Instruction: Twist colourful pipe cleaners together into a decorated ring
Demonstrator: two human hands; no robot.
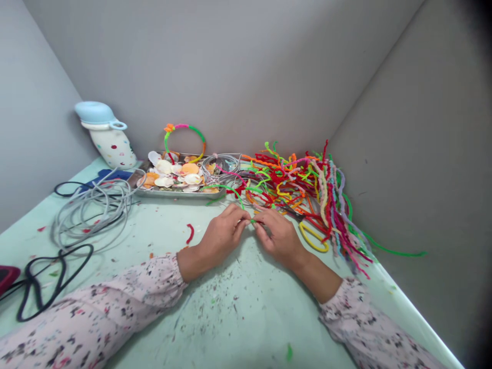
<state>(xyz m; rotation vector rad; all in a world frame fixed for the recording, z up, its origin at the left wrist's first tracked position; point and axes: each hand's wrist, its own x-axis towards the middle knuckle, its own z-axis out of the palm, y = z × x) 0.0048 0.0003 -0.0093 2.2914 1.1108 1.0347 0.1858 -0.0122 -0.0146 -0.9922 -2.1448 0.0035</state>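
Fuzzy pipe cleaners (pixel 307 189) beside a shiny metal tray (pixel 180 193) on a smooth, matt table (pixel 238 307).

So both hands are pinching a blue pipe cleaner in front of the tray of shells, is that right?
Not quite: the pipe cleaner is green, not blue. The head view shows the left hand and right hand pinching it in front of the tray of shells.
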